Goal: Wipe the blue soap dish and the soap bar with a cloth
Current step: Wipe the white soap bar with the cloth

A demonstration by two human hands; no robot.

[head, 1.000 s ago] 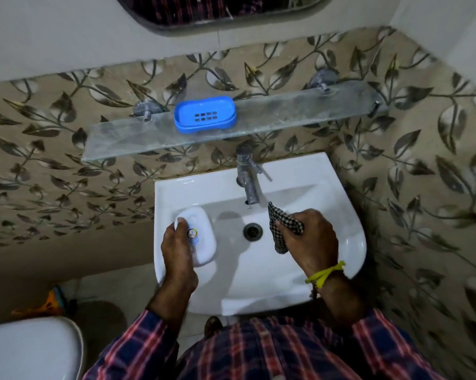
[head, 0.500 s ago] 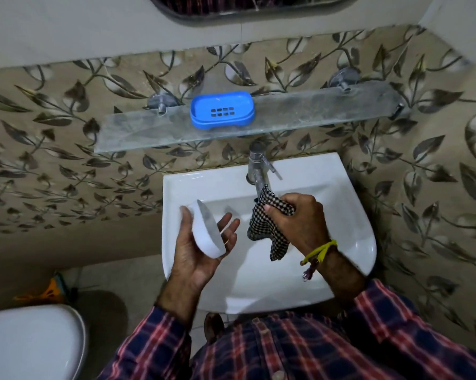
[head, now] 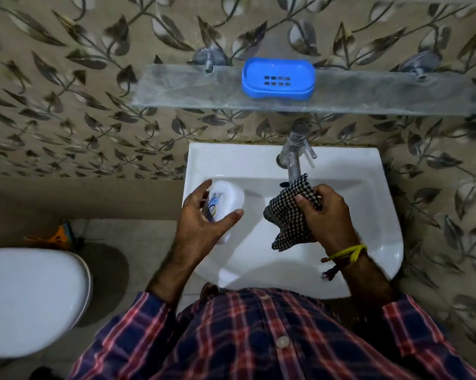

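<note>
Since the earlier frame, soap bar point(head: 222, 202) had turned in the left hand point(head: 201, 218): it stood on edge before, now its printed face showed up, and the camera had tipped down so the mirror was out of view. Left grip was holding the soap bar, thumb on the near side, fingers curled round the far side, above the left part of the sink point(head: 368, 187). Soap bar was white, oval, long axis running from near-left to far-right, far end pointing toward the tap point(head: 294, 157). Right hand point(head: 327, 212) was closed on the checked cloth point(head: 289, 212), bunched, loose ends hanging down over the basin; cloth top corner sat just in front of the tap spout. Cloth and soap bar were apart, not touching.

Blue soap dish point(head: 278, 78) sat on the glass shelf point(head: 190, 89) above the sink, nothing in it, drain slots visible, long axis parallel to the shelf edge and wall. Sink bowl held nothing loose; drain was hidden behind the cloth. Yellow thread band point(head: 346, 253) was on the right wrist. White toilet lid point(head: 31, 297) was at lower left, an orange object point(head: 57, 234) on the floor near it, too blurred to tell what. Plaid shirt point(head: 258, 338) filled the bottom of the view. Leaf-pattern tiles point(head: 67, 105) covered the wall.
</note>
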